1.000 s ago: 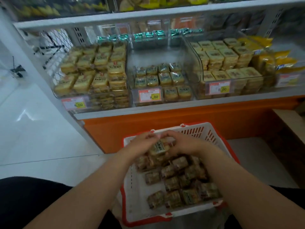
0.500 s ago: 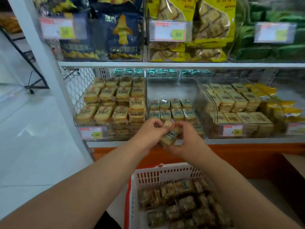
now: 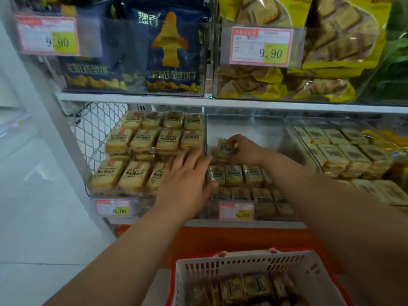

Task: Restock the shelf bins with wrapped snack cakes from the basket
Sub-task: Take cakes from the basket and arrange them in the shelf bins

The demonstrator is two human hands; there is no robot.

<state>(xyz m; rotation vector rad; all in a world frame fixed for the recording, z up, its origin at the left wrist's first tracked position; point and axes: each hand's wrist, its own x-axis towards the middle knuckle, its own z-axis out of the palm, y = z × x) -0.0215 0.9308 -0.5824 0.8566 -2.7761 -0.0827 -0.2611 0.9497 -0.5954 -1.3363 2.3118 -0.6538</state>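
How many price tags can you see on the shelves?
4. Two read 9.90 on the upper bins, one at the left and one at the middle. Two read 8.00 on the lower bins, left and middle. Others may lie out of view.

Two bare hands reach toward the shelves, the left hand point(image 3: 185, 173) and the right hand point(image 3: 242, 150), and one white basket point(image 3: 249, 265) sits below them. Four price tags show: two reading 9.90 point(image 3: 47, 35) on the upper shelf and two reading 8.00 point(image 3: 236, 211) on the lower one. Three clear bins of wrapped snack cakes point(image 3: 141, 155) line the lower shelf; the cakes are too many and too overlapped to count.
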